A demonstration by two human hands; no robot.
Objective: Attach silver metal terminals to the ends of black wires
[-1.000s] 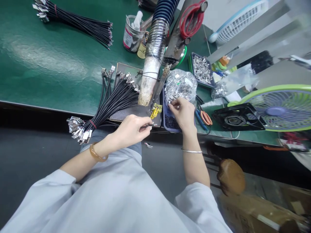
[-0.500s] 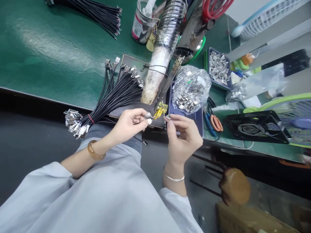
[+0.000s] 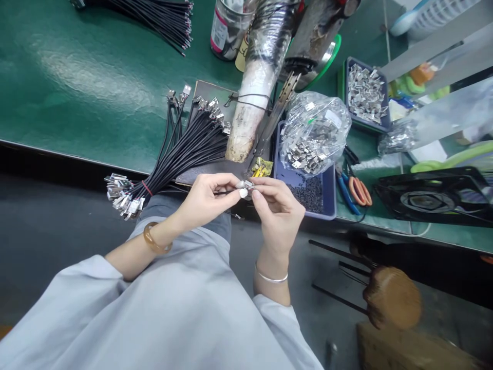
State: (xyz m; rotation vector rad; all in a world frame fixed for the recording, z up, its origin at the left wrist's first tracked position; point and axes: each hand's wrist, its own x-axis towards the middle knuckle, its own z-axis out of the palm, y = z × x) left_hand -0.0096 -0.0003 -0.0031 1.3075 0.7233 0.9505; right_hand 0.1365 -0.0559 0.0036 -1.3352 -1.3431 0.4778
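My left hand point(image 3: 213, 198) is closed in a pinch on the end of a black cable point(image 3: 221, 193), with whitish covers on its fingertips. My right hand point(image 3: 278, 208) pinches a small silver USB connector shell point(image 3: 249, 184) against that cable end, and the fingertips of both hands nearly meet. How far the shell sits on the cable is too small to tell. Left of my hands lies a bundle of black USB cables point(image 3: 185, 144) tied with a red band. Just beyond my fingers is a small yellow piece point(image 3: 262, 167).
A blue tray point(image 3: 332, 205) holds small dark parts and a clear bag of metal shells point(image 3: 314, 136). Another tray of shells point(image 3: 365, 92), orange-handled pliers point(image 3: 360, 191) and a black fan point(image 3: 431, 198) stand to the right. A wrapped white tube point(image 3: 250, 110) slants down over the bench. A wooden stool point(image 3: 396, 298) is below.
My right hand has moved left, bringing the silver shell to the cable end in my left hand. The view has shifted slightly, so bench items at right appear farther right.
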